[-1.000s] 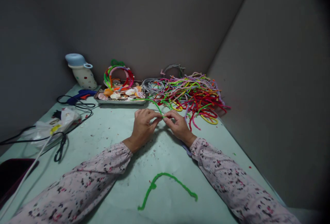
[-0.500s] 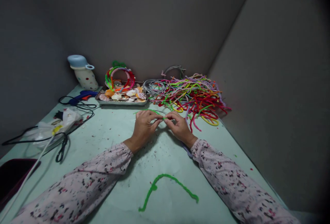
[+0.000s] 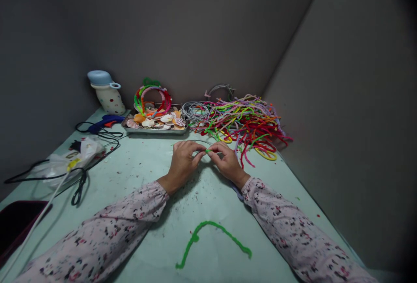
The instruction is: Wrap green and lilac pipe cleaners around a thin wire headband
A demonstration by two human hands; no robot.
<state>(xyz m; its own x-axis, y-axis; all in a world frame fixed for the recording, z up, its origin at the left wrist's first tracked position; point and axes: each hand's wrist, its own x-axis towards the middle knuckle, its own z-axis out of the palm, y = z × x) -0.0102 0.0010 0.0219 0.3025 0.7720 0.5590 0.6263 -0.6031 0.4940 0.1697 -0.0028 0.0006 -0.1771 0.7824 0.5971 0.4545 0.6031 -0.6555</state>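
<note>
My left hand [image 3: 185, 157] and my right hand [image 3: 225, 160] meet fingertip to fingertip above the middle of the table. Between them is a short bit of green pipe cleaner [image 3: 207, 150], pinched by both. A thin grey wire [image 3: 199, 141] arcs just behind the fingers; how the pipe cleaner sits on it is hidden. Closer to me, a bent green pipe cleaner [image 3: 213, 223] with a small knot on its left side lies on the table.
A metal tray [image 3: 156, 132] of seashells holds colourful wrapped rings [image 3: 152, 96]. Right of it are grey wire coils [image 3: 197, 111] and a heap of pipe cleaners [image 3: 250, 118]. At left stand a bottle [image 3: 109, 96], a blue glue gun [image 3: 104, 122], black cords and a plastic bag [image 3: 78, 157].
Both hands stay pinched in nearly the same place. The green strand seen behind my left fingers earlier barely shows now. The whole view has shifted very slightly.
</note>
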